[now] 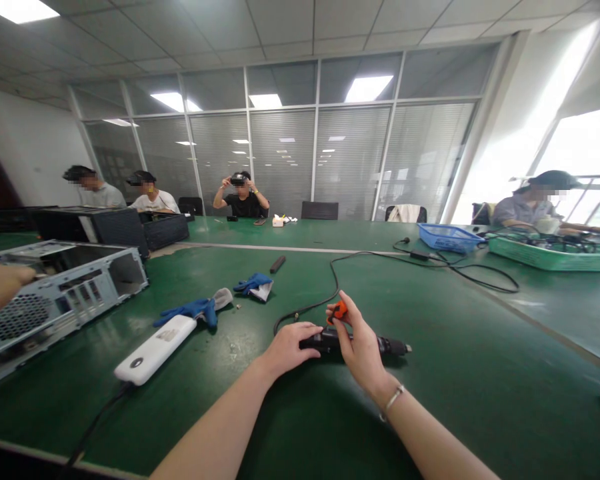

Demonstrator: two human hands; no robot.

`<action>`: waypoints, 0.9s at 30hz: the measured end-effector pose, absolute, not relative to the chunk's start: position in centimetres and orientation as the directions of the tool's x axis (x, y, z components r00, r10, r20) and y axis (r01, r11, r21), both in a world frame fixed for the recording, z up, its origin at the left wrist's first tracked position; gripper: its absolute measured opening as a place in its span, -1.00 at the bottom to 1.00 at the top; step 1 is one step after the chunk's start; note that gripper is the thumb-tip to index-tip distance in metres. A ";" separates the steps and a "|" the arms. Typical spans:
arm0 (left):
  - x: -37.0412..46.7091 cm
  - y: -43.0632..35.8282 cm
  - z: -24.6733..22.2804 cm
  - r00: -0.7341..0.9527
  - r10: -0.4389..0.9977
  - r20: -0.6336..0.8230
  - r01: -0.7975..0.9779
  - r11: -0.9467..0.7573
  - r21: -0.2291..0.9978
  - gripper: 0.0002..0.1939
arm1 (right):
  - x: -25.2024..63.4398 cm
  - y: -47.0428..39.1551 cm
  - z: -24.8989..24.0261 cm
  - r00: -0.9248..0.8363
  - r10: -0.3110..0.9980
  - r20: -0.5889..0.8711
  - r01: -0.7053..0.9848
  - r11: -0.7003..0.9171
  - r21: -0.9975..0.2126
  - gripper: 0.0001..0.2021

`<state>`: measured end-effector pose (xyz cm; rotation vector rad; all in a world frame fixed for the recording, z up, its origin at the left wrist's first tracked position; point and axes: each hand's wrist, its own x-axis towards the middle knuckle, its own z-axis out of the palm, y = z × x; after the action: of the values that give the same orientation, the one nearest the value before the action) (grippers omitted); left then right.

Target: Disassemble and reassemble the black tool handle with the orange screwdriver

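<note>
Green counter (450, 313) is stretching out; on it, the left hand (293, 348) is gripping the black electric screwdriver (390, 346), the right hand (360, 347) pinching an orange piece (338, 311) above the screwdriver.

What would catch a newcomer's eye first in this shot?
The small bright orange piece pinched in the person's right hand, just above a long black cylindrical tool that the left hand steadies on the green tabletop. Next come the open grey metal computer case at the far left and, nearer the middle, the white oblong power box beside crumpled blue-and-grey gloves.
</note>
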<state>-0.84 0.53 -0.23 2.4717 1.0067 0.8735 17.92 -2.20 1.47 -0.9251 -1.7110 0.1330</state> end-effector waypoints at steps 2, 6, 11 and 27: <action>-0.6 0.3 -0.3 0.581 0.697 0.421 0.491 -0.712 0.502 -0.48 | 18.1 -2.4 1.7 -0.056 0.614 0.787 0.541 0.681 -0.493 -0.48; 0.2 -0.2 -0.4 0.617 0.662 0.426 0.459 -0.742 0.488 -0.45 | 18.6 -2.7 2.0 -0.067 0.584 0.809 0.610 0.666 -0.430 -0.56; 0.6 -0.4 -0.2 0.620 0.660 0.424 0.471 -0.746 0.472 -0.45 | 18.6 -2.9 2.1 -0.086 0.647 0.757 0.538 0.670 -0.511 -0.47; 0.6 -0.5 0.0 0.616 0.673 0.409 0.480 -0.732 0.483 -0.45 | 19.2 -3.1 2.2 -0.116 0.567 0.815 0.611 0.688 -0.392 -0.52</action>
<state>0.59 -0.52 -0.04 2.5167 0.9293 0.8334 19.17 -3.06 2.23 -0.9395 -1.7785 -0.0485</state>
